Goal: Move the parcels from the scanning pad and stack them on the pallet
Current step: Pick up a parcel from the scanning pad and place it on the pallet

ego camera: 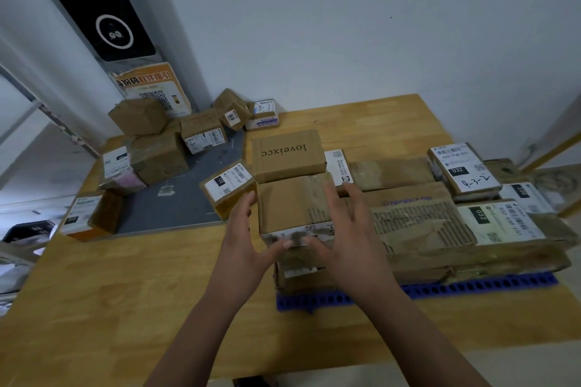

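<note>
A brown taped parcel (pixel 290 206) sits on top of the stack on the blue pallet (pixel 471 287). My left hand (pixel 248 240) touches its left and near side with fingers spread. My right hand (pixel 341 229) lies against its right side, thumb along the near edge, fingers straight. Behind it rests a box printed "loveixcc" (pixel 287 154). The grey scanning pad (pixel 176 195) at the left holds several cardboard parcels, one with a white label (pixel 228 187) at its right edge beside my left hand.
The wooden table (pixel 141 292) carries everything. Flat labelled parcels (pixel 465 168) fill the right part of the pallet. A tall scanning kiosk with an orange poster (pixel 151 85) stands at the back left. White wall behind; the table's near edge is below my forearms.
</note>
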